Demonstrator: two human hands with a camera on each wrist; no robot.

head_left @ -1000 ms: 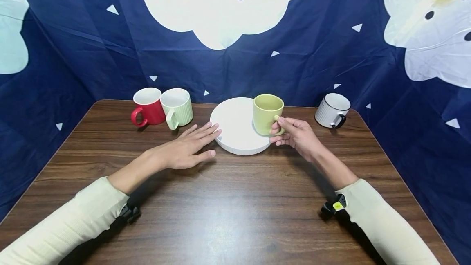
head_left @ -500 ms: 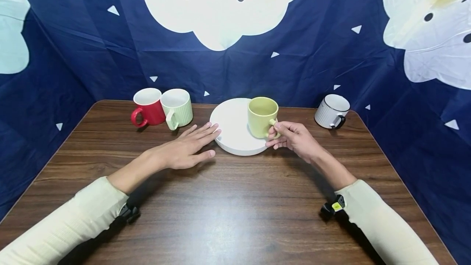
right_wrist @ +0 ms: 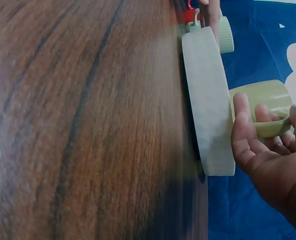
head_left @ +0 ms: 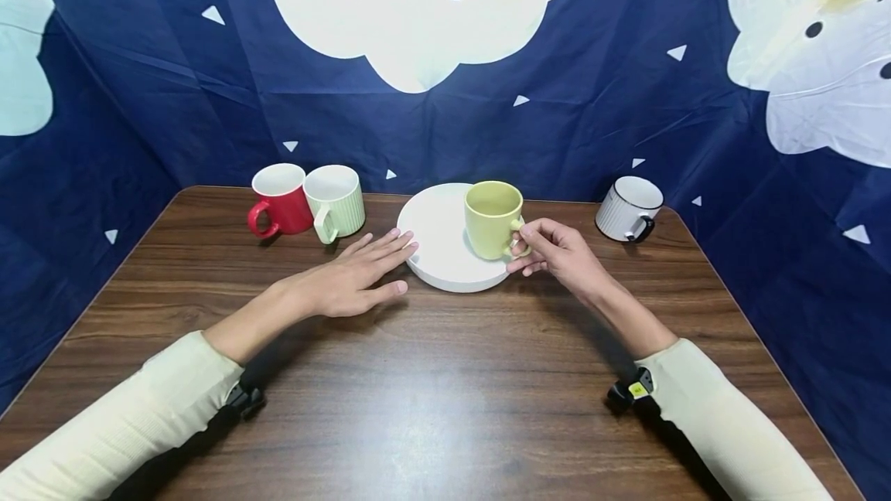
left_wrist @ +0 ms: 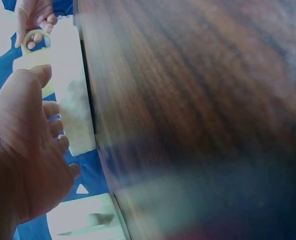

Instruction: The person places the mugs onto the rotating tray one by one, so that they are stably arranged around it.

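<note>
A yellow-green mug stands upright on the right part of a thick white round disc. My right hand pinches its handle between thumb and fingers; the right wrist view shows the thumb at the handle's top and fingers beside and behind the loop. My left hand lies palm down with straight, spread fingers, its fingertips at the disc's left rim. The left wrist view shows this hand alongside the disc, with the mug's handle beyond.
A red mug and a pale green ribbed mug stand side by side at the back left. A white ribbed mug with a black handle stands at the back right. A blue patterned cloth hangs behind the wooden table.
My right hand has brought the yellow-green mug a little left, further onto the disc; over the last half second it shifts only slightly. My left hand has stayed in place.
</note>
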